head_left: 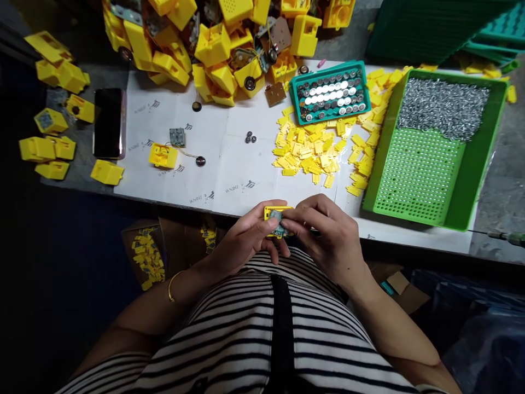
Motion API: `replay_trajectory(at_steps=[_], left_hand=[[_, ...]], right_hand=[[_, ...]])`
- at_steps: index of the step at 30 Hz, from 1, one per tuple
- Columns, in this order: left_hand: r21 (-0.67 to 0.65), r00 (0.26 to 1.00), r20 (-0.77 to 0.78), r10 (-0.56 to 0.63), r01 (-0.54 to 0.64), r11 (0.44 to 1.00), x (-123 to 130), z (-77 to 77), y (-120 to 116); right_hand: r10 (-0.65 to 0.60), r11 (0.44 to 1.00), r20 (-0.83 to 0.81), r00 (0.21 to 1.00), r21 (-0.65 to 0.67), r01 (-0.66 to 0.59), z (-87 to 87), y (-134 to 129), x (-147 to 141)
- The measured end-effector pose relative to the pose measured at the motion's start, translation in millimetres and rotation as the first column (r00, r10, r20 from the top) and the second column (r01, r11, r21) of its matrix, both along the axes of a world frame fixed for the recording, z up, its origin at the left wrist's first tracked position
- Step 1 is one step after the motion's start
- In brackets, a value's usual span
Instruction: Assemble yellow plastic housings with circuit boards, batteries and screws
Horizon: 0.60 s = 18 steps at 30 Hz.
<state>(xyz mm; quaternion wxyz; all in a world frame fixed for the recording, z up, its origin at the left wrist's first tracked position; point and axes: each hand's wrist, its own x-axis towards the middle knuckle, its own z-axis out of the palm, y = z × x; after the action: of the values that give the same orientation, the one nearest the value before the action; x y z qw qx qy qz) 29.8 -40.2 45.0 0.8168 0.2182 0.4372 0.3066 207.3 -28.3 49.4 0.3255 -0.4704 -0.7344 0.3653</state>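
In front of my body, near the table's front edge, a small yellow plastic housing [267, 213] rests in my left hand [248, 236]. Inside it shows a grey-green part that looks like a circuit module [277, 219], and my left thumb presses on it. My right hand [330, 232] is closed, with thumb and forefinger pinched together at the housing's right side. Whatever sits between those right fingertips is hidden. On the table beyond, a few button cells [250, 137] lie loose. To their left is another yellow housing [163, 156] with a wired grey module [178, 137] and a small speaker [200, 161].
Yellow housings [213, 44] are heaped at the back. A teal tray [293, 98] holds rows of button cells beside scattered yellow covers [307, 148]. At right stands a green basket [435, 169] with screws [445, 106]; a screwdriver-like tip [492, 234] points in. A phone [109, 123] lies left.
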Motion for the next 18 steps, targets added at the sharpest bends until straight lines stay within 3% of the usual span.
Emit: replay_trajectory(at_steps=[8, 13, 18], left_hand=[[-0.048, 0.998, 0.038, -0.047, 0.049, 0.998, -1.8, -0.6, 6.2], [-0.038, 0.998, -0.001, -0.07, 0.07, 0.997, -3.5, -3.2, 6.4], [-0.035, 1.0, 0.007, -0.01, 0.01, 0.999, -0.9, -4.7, 4.0]], right_hand=[[-0.021, 0.999, 0.095, 0.995, 0.045, 0.017, 6.0, 1.3, -0.4], [0.024, 0.989, 0.102, 0.994, 0.146, -0.038, -2.0, 2.4, -1.0], [0.001, 0.974, 0.061, 0.998, 0.225, -0.014, -11.7, 1.3, -1.3]])
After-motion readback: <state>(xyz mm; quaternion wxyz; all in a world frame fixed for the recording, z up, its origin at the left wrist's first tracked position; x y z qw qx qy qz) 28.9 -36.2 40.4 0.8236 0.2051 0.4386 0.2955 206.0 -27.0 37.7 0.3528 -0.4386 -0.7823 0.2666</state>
